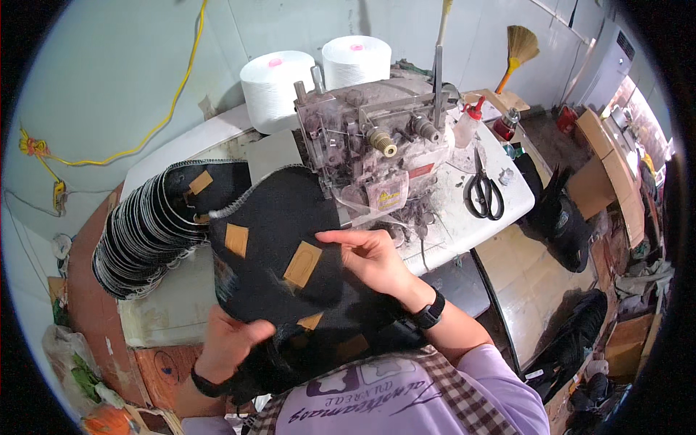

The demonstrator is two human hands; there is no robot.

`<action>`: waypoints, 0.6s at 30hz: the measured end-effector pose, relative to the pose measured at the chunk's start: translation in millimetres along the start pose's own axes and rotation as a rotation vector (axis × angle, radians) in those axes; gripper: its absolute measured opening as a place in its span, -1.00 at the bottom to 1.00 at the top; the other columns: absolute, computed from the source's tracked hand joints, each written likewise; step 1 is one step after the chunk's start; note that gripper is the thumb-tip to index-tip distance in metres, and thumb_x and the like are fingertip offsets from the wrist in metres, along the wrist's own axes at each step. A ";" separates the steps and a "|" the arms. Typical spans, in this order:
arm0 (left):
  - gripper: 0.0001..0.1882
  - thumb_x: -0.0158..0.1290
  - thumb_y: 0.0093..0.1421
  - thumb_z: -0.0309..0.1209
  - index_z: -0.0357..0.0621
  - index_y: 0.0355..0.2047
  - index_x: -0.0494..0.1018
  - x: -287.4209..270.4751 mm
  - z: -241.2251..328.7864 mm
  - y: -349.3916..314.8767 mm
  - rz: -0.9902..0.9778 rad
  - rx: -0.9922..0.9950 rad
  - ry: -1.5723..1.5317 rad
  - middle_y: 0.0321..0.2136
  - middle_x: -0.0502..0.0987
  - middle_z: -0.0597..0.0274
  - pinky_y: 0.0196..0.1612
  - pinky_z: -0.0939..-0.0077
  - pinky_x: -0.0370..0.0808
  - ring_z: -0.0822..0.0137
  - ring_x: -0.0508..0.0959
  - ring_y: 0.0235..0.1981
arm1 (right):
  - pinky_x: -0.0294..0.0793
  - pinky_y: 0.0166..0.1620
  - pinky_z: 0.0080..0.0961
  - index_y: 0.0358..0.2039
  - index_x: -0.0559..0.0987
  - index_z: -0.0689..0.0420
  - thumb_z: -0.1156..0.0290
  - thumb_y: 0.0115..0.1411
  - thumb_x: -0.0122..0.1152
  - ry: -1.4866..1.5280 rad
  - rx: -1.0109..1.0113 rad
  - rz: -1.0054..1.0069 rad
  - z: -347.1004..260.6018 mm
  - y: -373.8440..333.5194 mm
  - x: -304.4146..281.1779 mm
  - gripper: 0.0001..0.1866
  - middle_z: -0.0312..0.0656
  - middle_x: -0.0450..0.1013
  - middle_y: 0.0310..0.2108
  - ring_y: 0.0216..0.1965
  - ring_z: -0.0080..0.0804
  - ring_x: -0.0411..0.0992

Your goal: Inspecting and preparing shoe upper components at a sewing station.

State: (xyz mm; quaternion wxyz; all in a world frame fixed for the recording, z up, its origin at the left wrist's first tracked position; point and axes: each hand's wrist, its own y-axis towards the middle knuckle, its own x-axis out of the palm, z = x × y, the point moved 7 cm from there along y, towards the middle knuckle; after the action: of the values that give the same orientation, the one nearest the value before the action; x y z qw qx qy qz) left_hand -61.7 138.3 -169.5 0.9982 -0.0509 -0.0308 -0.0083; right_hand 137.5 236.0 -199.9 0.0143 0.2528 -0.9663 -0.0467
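Black cloth panel (pixel 268 196), bearing 2 tan patches (pixel 303 264), is lying at the near left of the sewing machine (pixel 384 138). It is looking light and soft, probably sagging unless held by opposite edges. My left hand (pixel 233 339) is pinching its near-left edge; my right hand (pixel 373 257) is touching the right edge, its grip unclear. Beyond, a stack of dark pieces (pixel 141 235) is standing left, 2 white thread cones (pixel 277 93) far, scissors (pixel 484 192) right.
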 end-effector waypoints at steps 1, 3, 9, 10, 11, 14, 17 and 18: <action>-0.54 0.17 -0.01 -0.62 -0.29 -0.03 0.43 4.2 1.6 1.2 -0.009 -0.002 0.003 -0.27 0.61 0.14 -0.19 0.34 0.57 0.35 0.60 -0.24 | 0.40 -0.16 -0.75 -0.01 0.51 0.26 0.73 0.15 -0.05 0.001 0.000 0.010 2.4 -2.3 -0.2 -0.61 -0.28 0.53 -0.27 -0.26 -0.70 0.45; -0.70 0.16 0.02 -0.60 -0.28 -0.17 0.52 25.5 18.1 6.3 -0.205 0.238 0.481 -0.33 0.63 0.13 -0.18 0.42 0.54 0.34 0.61 -0.25 | 0.40 -0.25 -0.67 -0.05 0.53 0.26 0.72 0.10 -0.09 0.059 -0.188 0.165 -0.4 -5.3 -7.3 -0.60 -0.26 0.55 -0.38 -0.37 -0.67 0.39; -0.73 0.07 -0.05 -0.68 -0.30 -0.29 0.55 50.7 42.1 40.0 -0.179 0.693 0.946 -0.26 0.59 -0.01 -0.07 0.32 0.47 0.05 0.58 -0.19 | 0.46 -0.34 -0.49 -0.08 0.57 0.14 0.67 0.06 0.03 -0.281 -0.312 0.084 -31.4 -27.2 -8.2 -0.61 0.04 0.51 -0.42 -0.47 -0.35 0.52; -0.73 0.06 -0.07 -0.69 -0.31 -0.30 0.54 52.9 45.2 41.5 -0.143 0.775 1.092 -0.26 0.58 0.00 -0.06 0.30 0.46 0.02 0.58 -0.20 | 0.46 -0.38 -0.43 -0.11 0.57 0.15 0.64 0.07 0.07 -0.379 -0.369 0.107 -43.6 -30.5 -6.3 -0.65 0.04 0.50 -0.46 -0.49 -0.24 0.50; -0.73 0.06 -0.07 -0.69 -0.31 -0.30 0.54 54.8 46.5 45.4 -0.147 0.777 1.090 -0.26 0.58 0.00 -0.06 0.30 0.46 0.02 0.58 -0.20 | 0.47 -0.41 -0.37 -0.14 0.57 0.16 0.60 0.07 0.11 -0.480 -0.423 0.135 -51.6 -33.2 -5.6 -0.70 0.03 0.48 -0.50 -0.51 -0.14 0.49; -0.75 0.02 0.03 -0.69 -0.32 -0.23 0.46 52.9 52.7 52.2 -0.195 0.717 0.887 -0.28 0.57 0.06 -0.06 0.36 0.45 0.11 0.56 -0.19 | 0.44 -0.46 -0.26 -0.24 0.56 0.19 0.52 0.09 0.18 -0.662 -0.492 0.117 -52.9 -38.4 7.0 -0.81 0.00 0.44 -0.57 -0.53 -0.04 0.45; -0.65 -0.01 0.11 -0.68 -0.30 -0.06 0.33 37.1 35.8 48.5 -0.185 0.270 0.453 -0.24 0.55 0.13 -0.05 0.40 0.44 0.22 0.56 -0.20 | 0.41 -0.50 -0.24 -0.32 0.55 0.22 0.48 0.10 0.18 -0.695 -0.466 0.056 -49.8 -38.3 17.0 -0.86 -0.02 0.42 -0.60 -0.57 -0.03 0.43; -0.63 -0.06 0.20 -0.55 -0.26 0.03 0.21 39.8 37.2 45.9 -0.220 0.217 0.315 -0.14 0.49 0.16 -0.01 0.38 0.44 0.29 0.53 -0.14 | 0.41 -0.50 -0.22 -0.29 0.53 0.23 0.47 0.09 0.18 -0.633 -0.468 0.120 -51.0 -36.9 16.8 -0.83 -0.01 0.42 -0.60 -0.57 0.00 0.42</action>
State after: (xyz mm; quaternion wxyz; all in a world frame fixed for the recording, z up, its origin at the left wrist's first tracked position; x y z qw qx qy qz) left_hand -23.3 187.3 -134.7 0.9834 0.0622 0.1194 -0.1218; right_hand 143.5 191.5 -152.6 -0.2244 0.1591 -0.8991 -0.3404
